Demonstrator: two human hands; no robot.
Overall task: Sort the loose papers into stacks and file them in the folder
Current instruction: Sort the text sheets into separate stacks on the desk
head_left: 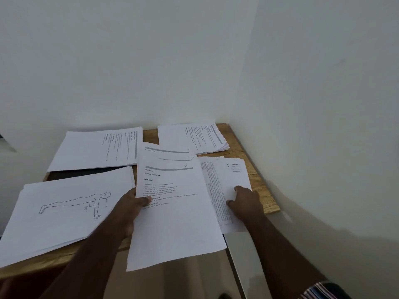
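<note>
Pale walls meet in a corner behind the wooden bench (248, 152), and we look down on it with papers spread over most of its top. Our left hand (129, 209) grips a sheaf of printed sheets (172, 212) by its left edge, thumb curled over the top page, which carries headings and numbered lines of text; the sheaf fans slightly at its far end and its near end hangs past the front edge of the bench. Our right hand (246, 201) rests on a stack with a dense table (218, 190) printed down its left side, fingers bent and pressing down on the paper; we cannot tell whether they pinch a sheet. That stack lies at the right of the bench, partly under the sheaf we hold. At the near left sits a thick stack topped by a line drawing of a figure in a push-up pose (71, 208). Behind it lies another text stack (97, 149), turned sideways, and between the two a dark flat thing (86, 172) shows as a strip, possibly the folder, though we cannot be sure. In the far right corner lies a further text stack (192, 137), also turned sideways.
</note>
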